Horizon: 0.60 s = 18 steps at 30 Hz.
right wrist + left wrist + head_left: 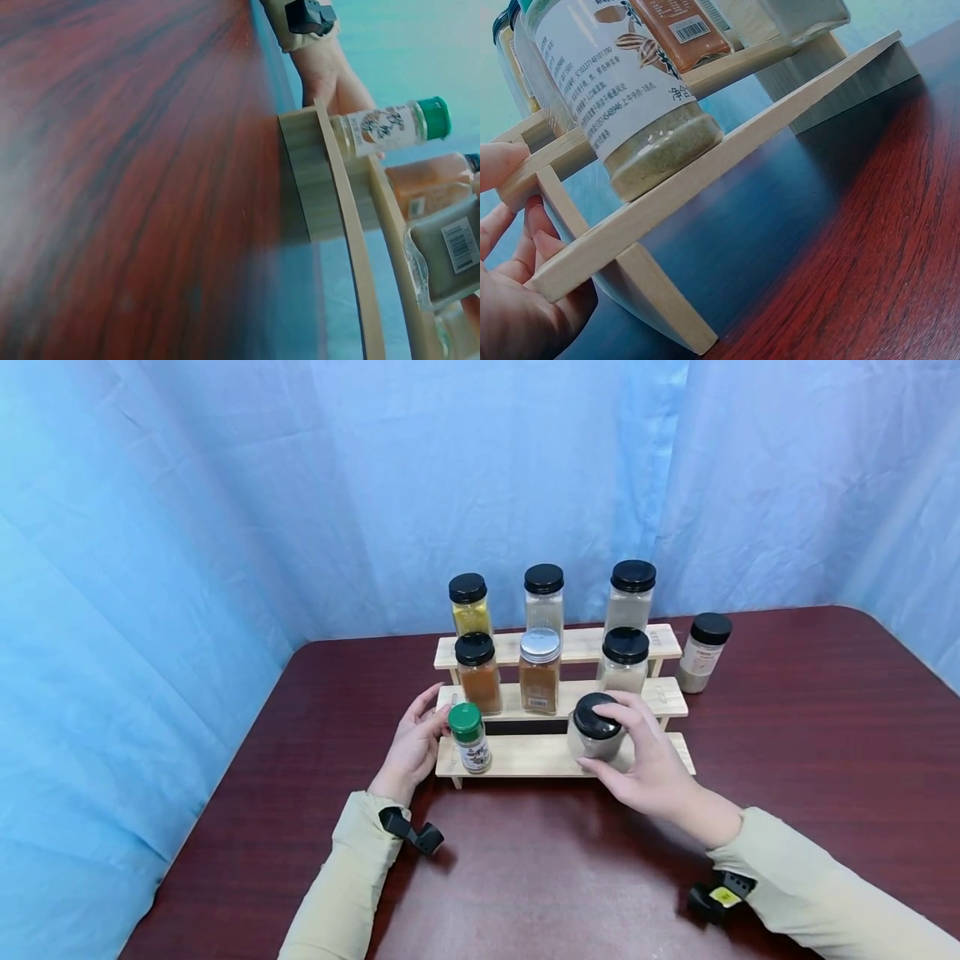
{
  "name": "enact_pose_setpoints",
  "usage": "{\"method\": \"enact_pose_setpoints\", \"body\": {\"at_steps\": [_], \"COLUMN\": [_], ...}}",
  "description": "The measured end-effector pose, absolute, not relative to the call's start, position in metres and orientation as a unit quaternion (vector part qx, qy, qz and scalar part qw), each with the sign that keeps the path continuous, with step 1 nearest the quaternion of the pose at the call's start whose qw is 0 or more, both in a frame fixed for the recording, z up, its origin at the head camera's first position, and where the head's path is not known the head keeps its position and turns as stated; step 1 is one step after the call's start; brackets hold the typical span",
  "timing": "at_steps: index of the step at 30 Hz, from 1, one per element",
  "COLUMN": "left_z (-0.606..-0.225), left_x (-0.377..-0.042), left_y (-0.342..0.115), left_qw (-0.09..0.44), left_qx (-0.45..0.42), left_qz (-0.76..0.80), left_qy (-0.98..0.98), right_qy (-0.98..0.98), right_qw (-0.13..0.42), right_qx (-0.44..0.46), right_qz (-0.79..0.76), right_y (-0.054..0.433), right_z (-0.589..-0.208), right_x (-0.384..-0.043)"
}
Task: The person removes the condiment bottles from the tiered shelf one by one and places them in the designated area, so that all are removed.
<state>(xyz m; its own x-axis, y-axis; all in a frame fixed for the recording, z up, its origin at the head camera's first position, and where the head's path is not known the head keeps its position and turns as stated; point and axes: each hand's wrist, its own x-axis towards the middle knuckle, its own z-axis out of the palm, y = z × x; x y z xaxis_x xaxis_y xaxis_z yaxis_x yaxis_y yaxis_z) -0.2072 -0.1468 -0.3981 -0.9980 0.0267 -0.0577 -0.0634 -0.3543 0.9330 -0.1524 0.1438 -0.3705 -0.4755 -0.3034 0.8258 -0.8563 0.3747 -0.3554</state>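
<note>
A three-tier wooden spice rack [536, 766] stands on the table. My left hand [414, 745] grips its left end; in the left wrist view the thumb lies over the middle board and the fingers curl beneath. Beside that hand, a green-capped spice jar [471, 739] stands upright at the left of the lowest tier. My right hand [647, 760] holds a black-lidded glass jar [592, 731] by its lid and side, tilted, at the right part of the lowest tier. In the right wrist view that jar [450, 247] shows a barcode label and pale contents, with its base above the lowest board.
On the middle tier stand two jars of brown-orange powder [480, 685] and a pale one [624, 664]. Three black-lidded jars [543, 602] line the top tier. A labelled shaker [702, 653] stands on the dark red table [810, 735], right of the rack. Blue curtains [480, 485] hang behind.
</note>
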Motion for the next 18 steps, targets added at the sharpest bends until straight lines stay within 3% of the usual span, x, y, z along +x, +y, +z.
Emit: {"method": "enact_pose_setpoints", "body": {"at_steps": [10, 18], "left_z": [-0.396, -0.397], "left_x": [-0.206, -0.206], "left_y": [-0.147, -0.146], "left_qw": [0.027, 0.028], "left_qx": [-0.018, -0.021], "left_qz": [0.823, 0.828], "left_qy": [0.567, 0.559], "right_qy": [-0.732, -0.737], "right_qw": [0.385, 0.387], "right_qx": [0.397, 0.369], "right_qz": [0.398, 0.413], "right_y": [0.177, 0.201], "right_z": [-0.37, -0.37], "right_x": [-0.146, -0.141]}}
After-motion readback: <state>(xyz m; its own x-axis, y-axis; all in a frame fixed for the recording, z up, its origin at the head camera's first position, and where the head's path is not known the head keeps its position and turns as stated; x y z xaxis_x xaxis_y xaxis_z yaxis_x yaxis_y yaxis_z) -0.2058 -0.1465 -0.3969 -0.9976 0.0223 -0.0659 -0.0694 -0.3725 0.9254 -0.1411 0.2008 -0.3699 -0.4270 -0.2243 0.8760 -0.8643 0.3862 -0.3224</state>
